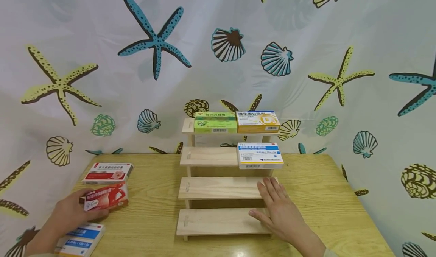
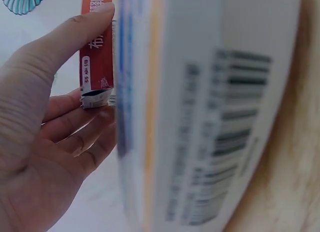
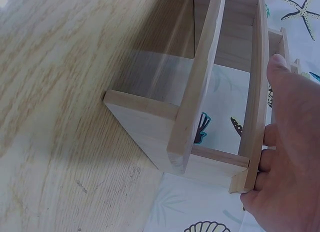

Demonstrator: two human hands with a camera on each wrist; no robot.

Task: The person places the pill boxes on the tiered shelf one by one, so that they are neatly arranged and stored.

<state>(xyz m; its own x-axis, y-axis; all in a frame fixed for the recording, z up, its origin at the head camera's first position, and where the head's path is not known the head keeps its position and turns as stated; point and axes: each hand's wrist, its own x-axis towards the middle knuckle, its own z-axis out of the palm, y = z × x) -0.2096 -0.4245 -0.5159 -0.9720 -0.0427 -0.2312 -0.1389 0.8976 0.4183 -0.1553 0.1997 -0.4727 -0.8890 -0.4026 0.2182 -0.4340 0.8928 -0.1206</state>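
My left hand pinches a red medicine box between thumb and fingers above the left side of the table. In the left wrist view, the thumb presses one face of this box, the fingers behind it. Close by are a red-and-white medicine box and, below the hand, a blue-and-white box partly hidden by the wrist. The right hand lies with straight fingers over the right end of the wooden step rack. In the right wrist view, its fingers touch the edge of one step.
On the rack's top step sit a green box and a white-and-orange box. Another blue-and-white box is on the right of the step below. A patterned cloth hangs behind the wooden table.
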